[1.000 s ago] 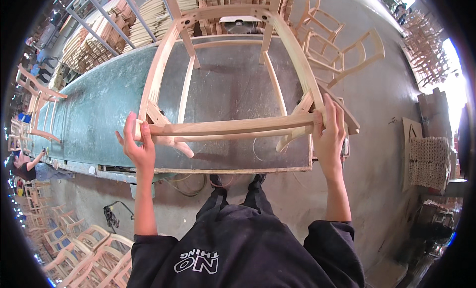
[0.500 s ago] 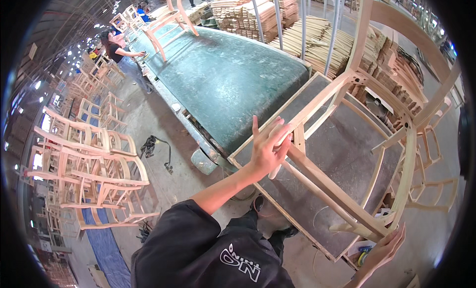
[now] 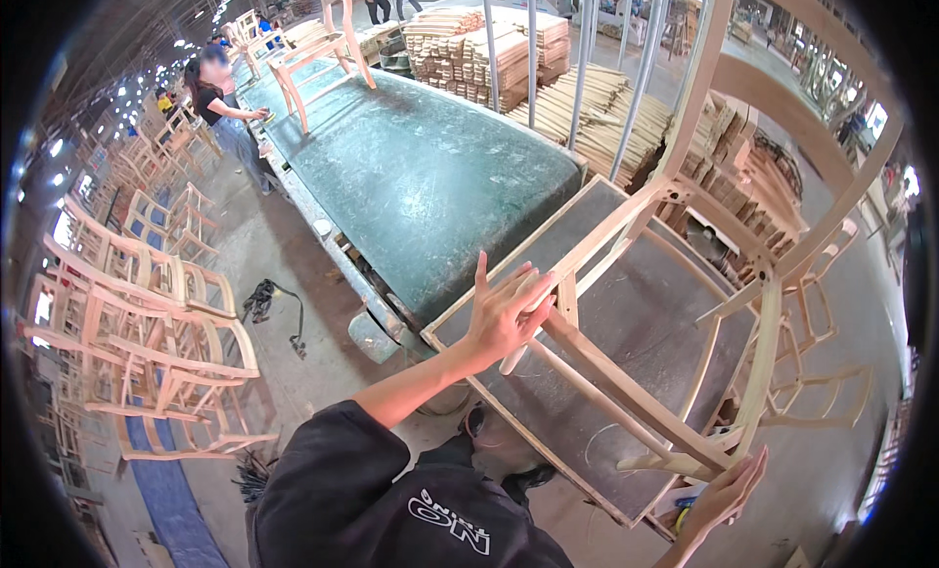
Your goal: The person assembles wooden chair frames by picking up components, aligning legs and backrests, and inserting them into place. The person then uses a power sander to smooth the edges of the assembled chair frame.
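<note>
A bare wooden chair frame (image 3: pixel 626 382), without a seat panel, stands on a dark work board with a light wooden rim (image 3: pixel 587 475). My left hand (image 3: pixel 509 314) rests its palm against the near left corner of the seat frame, index finger raised and the other fingers stretched out. Against the near right corner lies my right hand (image 3: pixel 724 495), its fingers straight and side by side. Neither hand wraps round the wood. The backrest rises on the far right side of the frame. My right palm is partly hidden.
Beyond the board runs a long green-topped table (image 3: pixel 440 167) with another chair (image 3: pixel 318 64) on it. A person (image 3: pixel 220 103) works along its left side. Stacked chair frames (image 3: pixel 156 323) fill the left. A black cable (image 3: pixel 274 309) lies on the floor; timber piles (image 3: pixel 479 49) stand behind metal poles.
The whole view has shifted, so the chair, board and hands appear slightly farther left and lower. Both hands keep their places on the seat frame.
</note>
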